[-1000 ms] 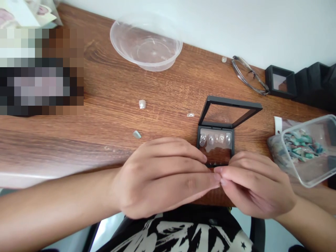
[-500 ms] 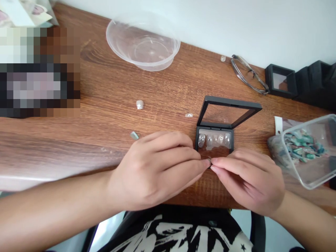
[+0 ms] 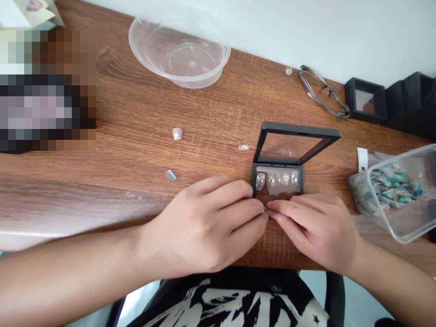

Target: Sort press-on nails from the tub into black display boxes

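A black hinged display case (image 3: 277, 164) stands with its clear-windowed lid raised. Behind its film lie several decorated press-on nails (image 3: 285, 179) in a row. My left hand (image 3: 207, 222) is closed at the case's near left side, thumb hidden beneath the fingers. From the right, the thumb and forefinger of my right hand (image 3: 316, 231) pinch together, almost touching the left fingertips. Whatever small thing is between the fingertips is too hidden to name. Loose press-on nails lie left of the case: a pale one with a star (image 3: 177, 133), a small clear one (image 3: 244, 147) and a greenish one (image 3: 170, 175).
A clear round plastic bowl (image 3: 180, 50) sits at the back. Eyeglasses (image 3: 323, 93), another loose nail (image 3: 289, 71) and more black cases (image 3: 366, 100) line the wall. On the right is a clear tub (image 3: 402, 227) near greenish small packets. A blurred-out patch covers the left.
My fingertips have shifted slightly left along the case's near edge, and the left hand has rolled a little. The whole view has moved slightly. Both hands stay together.
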